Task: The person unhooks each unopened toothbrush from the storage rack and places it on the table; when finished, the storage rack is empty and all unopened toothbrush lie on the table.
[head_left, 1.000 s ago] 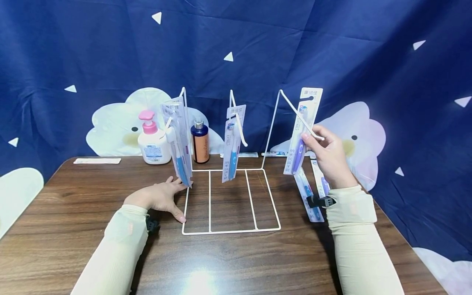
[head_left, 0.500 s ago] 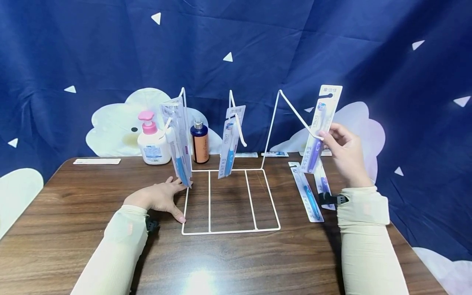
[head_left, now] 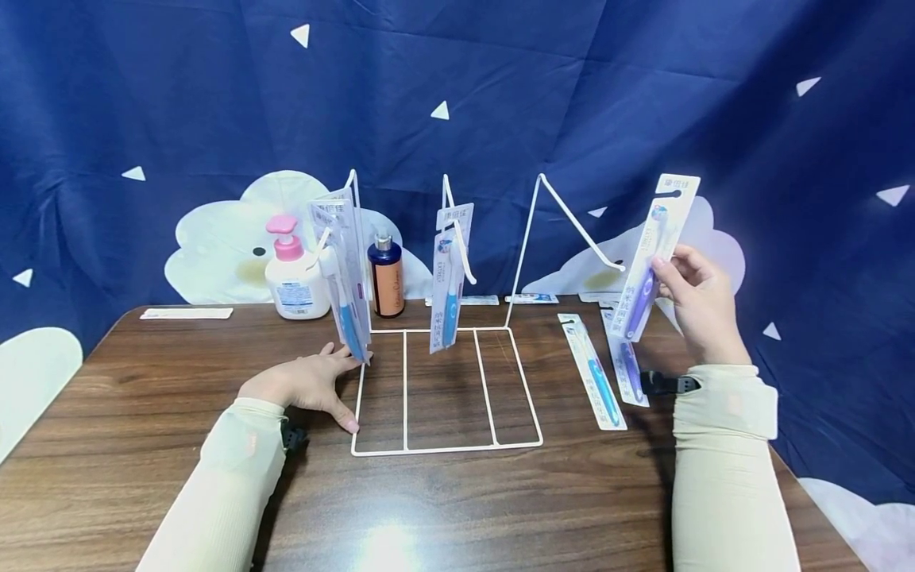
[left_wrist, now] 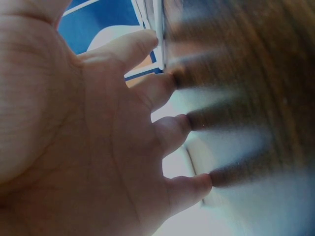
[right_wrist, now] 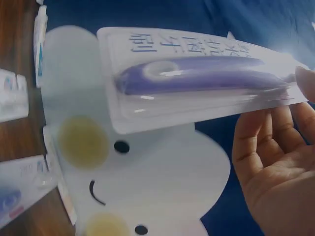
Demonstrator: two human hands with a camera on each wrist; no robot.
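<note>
My right hand (head_left: 696,306) pinches a carded purple toothbrush pack (head_left: 654,256) upright, just right of the tip of the white wire rack's (head_left: 443,389) right hook (head_left: 581,230), which is bare. The right wrist view shows the same pack (right_wrist: 197,81) between thumb and fingers (right_wrist: 268,142). My left hand (head_left: 307,383) lies flat on the table, fingers spread, touching the rack's left base corner; the left wrist view shows its fingertips (left_wrist: 170,81) pressed on the wood. Blue toothbrush packs hang on the left hook (head_left: 343,274) and the middle hook (head_left: 449,278).
Two more toothbrush packs (head_left: 592,369) lie on the wooden table (head_left: 143,413) right of the rack. A pink-pump soap bottle (head_left: 291,274) and a dark bottle (head_left: 386,274) stand behind the rack, with flat packs along the back edge. A blue curtain hangs behind.
My right hand has carried the purple toothbrush pack rightward, off the right hook and clear of its tip. The left hand has not moved.
</note>
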